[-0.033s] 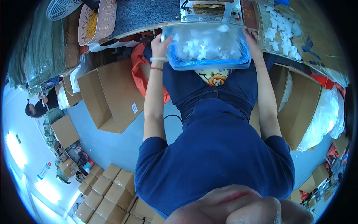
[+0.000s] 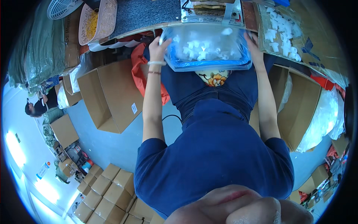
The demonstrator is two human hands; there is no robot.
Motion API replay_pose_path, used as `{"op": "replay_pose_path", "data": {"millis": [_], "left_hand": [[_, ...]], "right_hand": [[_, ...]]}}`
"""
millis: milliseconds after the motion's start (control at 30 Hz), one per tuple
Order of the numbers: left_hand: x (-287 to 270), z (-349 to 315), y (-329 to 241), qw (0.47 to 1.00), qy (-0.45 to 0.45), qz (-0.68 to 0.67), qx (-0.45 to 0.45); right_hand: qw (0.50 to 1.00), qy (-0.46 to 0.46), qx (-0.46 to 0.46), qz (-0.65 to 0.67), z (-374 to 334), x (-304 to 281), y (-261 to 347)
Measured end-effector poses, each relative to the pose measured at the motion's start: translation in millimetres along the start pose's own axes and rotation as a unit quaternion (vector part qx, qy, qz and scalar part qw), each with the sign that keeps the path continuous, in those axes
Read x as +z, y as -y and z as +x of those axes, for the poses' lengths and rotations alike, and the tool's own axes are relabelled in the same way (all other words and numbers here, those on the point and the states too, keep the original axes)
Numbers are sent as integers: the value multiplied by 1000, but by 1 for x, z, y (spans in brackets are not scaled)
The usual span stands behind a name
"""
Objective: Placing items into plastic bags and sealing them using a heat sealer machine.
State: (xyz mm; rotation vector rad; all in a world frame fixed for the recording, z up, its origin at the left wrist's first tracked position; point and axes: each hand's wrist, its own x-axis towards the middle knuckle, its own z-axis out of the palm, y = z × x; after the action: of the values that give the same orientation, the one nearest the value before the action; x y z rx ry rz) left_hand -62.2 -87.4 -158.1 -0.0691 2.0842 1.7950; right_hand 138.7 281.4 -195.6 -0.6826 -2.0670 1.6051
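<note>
Your left hand (image 2: 159, 49) is at the left end of a blue rectangular tray wrapped in clear plastic film (image 2: 209, 67); your right hand (image 2: 255, 48) is at its right end. Fingers of both hands are clamped on the tray's ends — left thumb bent in over the film, the remaining fingertips partly hidden. The tray sits above your thighs, just below the front edge of the surface (image 2: 250, 15). Small white plastic fittings (image 2: 201, 56) lie loosely heaped inside, seen through the film; one white shape near the far rim is too blurred to make out.

Your left wrist carries a pale ring-shaped band (image 2: 157, 63) and a thin reddish bracelet (image 2: 154, 72). A white cloth item with orange flowers (image 2: 216, 79) lies on your lap, just beyond the tray's near edge.

On the surface: a blue-grey textured mat (image 2: 145, 13) left of centre, a metal-framed device (image 2: 212, 15) directly behind the tray. Far left, a white perforated plastic basket (image 2: 108, 22) holds thin yellow bands (image 2: 91, 25). To your right — a shallow film-lined brown carton (image 2: 262, 33) with more white fittings.

Open brown cardboard boxes flank you, left (image 2: 121, 93) and right (image 2: 302, 102); crumpled orange-red material (image 2: 138, 59) hangs beside your left forearm.
</note>
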Motion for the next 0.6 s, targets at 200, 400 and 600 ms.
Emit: {"op": "replay_pose_path", "data": {"millis": [200,400,600], "left_hand": [[-77,-84,-30,986,-27,-162,-9],[-121,-132,-36,979,-111,-85,150],[-147,-128,-48,802,-94,579,113]], "right_hand": [[994,-77,71,3,-88,-57,72],[981,-135,61,-126,-137,-95,131],[901,-31,-128,-413,-116,-110,128]]}}
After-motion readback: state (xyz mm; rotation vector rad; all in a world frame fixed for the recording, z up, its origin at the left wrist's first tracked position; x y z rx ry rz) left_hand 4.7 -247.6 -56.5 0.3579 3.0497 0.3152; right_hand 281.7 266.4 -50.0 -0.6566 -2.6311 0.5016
